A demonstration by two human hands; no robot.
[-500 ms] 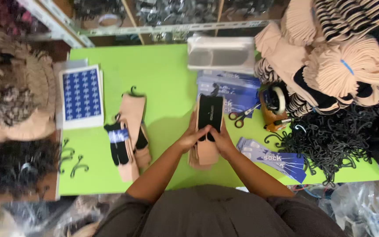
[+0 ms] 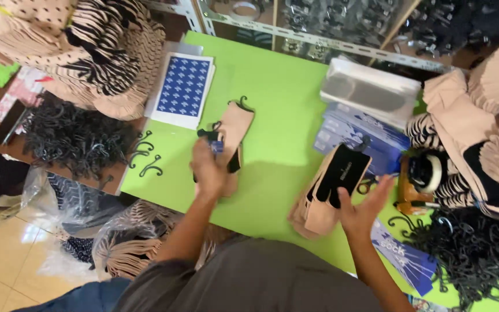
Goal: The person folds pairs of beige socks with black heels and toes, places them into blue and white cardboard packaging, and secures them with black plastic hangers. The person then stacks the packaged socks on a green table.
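Left hand (image 2: 208, 169) lies closed over the near end of a beige sock pair (image 2: 233, 134) on the green tabletop (image 2: 284, 110); its long axis runs from the hand up to a black hook at the far end. Right hand (image 2: 360, 209) is released, fingers spread, just beside a beige sock stack (image 2: 319, 202) under a black card, which slants up to the right.

Lime-green table (image 2: 284, 110). Near far left corner: blue patterned sheet (image 2: 183, 88). At left edge: loose black hooks (image 2: 145, 157). Centre: beige sock stack with hook (image 2: 233, 132). Far right: clear plastic packet (image 2: 371, 92) over blue card labels (image 2: 347, 130). Near edge, right of centre: beige sock stack with black card (image 2: 327, 190); tape dispenser (image 2: 423, 179) beside it.
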